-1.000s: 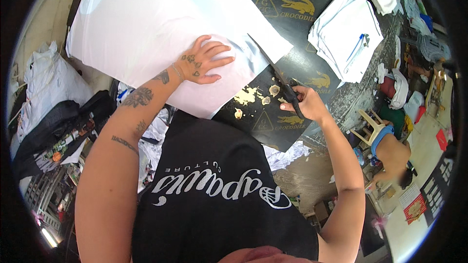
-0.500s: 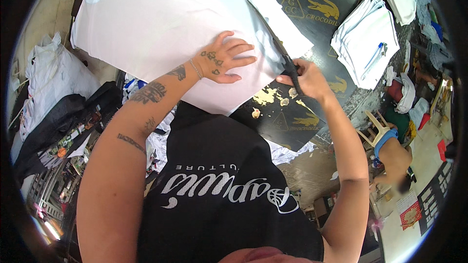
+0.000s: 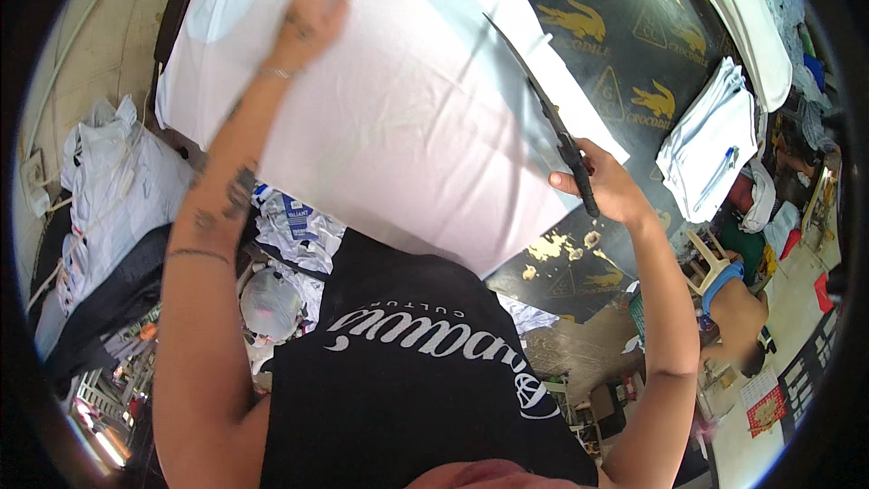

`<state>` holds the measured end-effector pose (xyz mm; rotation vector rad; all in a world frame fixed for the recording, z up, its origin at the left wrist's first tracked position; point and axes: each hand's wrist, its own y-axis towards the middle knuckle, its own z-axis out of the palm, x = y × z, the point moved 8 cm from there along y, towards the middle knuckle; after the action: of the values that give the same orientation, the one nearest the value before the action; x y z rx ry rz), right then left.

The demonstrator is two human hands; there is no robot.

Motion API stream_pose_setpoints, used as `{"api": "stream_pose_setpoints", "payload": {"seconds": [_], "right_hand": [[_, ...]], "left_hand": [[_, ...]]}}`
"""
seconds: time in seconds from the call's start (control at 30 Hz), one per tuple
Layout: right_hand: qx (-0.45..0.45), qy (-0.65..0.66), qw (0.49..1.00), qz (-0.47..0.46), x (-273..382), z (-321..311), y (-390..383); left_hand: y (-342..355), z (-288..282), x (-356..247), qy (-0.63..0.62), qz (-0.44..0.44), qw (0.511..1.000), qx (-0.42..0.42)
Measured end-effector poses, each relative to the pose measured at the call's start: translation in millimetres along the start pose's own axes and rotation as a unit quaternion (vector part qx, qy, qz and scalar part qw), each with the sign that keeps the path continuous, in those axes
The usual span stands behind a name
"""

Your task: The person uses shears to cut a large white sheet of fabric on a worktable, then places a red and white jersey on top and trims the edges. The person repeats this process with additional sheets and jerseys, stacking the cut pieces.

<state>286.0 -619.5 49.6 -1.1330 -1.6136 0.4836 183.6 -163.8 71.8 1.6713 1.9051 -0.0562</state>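
Here the large white sheet of cloth (image 3: 398,118) fills the upper centre of the frame, spread over a black tabletop (image 3: 634,45) printed with yellow motifs. The right hand (image 3: 608,186), at centre right, is clenched around the dark handle of long scissors (image 3: 543,118) whose blades run up and left along the sheet's right edge. The left hand (image 3: 312,14), at upper left, lies flat with fingers spread on the cloth, gripping nothing, well apart from the blades. With that hand pressing so far from the scissors, the fabric near the blades could probably bunch or slide, so the line might wander. Yellowish scraps (image 3: 557,249) lie on the table below the right hand, and a stack of folded white cloth (image 3: 711,140) sits at right.
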Motion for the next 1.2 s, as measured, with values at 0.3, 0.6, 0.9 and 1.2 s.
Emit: {"api": "stream_pose_setpoints", "payload": {"seconds": [0.3, 0.6, 0.9, 1.2], "right_hand": [[0.007, 0.064, 0.996, -0.063, 65, 3, 32], [-0.008, 0.011, 1.0, -0.015, 127, 0, 70], [0.011, -0.044, 0.999, 0.003, 187, 2, 116], [-0.015, -0.044, 0.996, -0.072, 229, -3, 150]], "left_hand": [[31, -30, 158, 0.178, 0.158, 0.966, 0.099], [35, -30, 165, 0.139, 0.103, 0.98, 0.094], [40, -32, 166, 0.118, 0.072, 0.985, 0.105], [40, -33, 171, 0.102, 0.062, 0.987, 0.111]]}}
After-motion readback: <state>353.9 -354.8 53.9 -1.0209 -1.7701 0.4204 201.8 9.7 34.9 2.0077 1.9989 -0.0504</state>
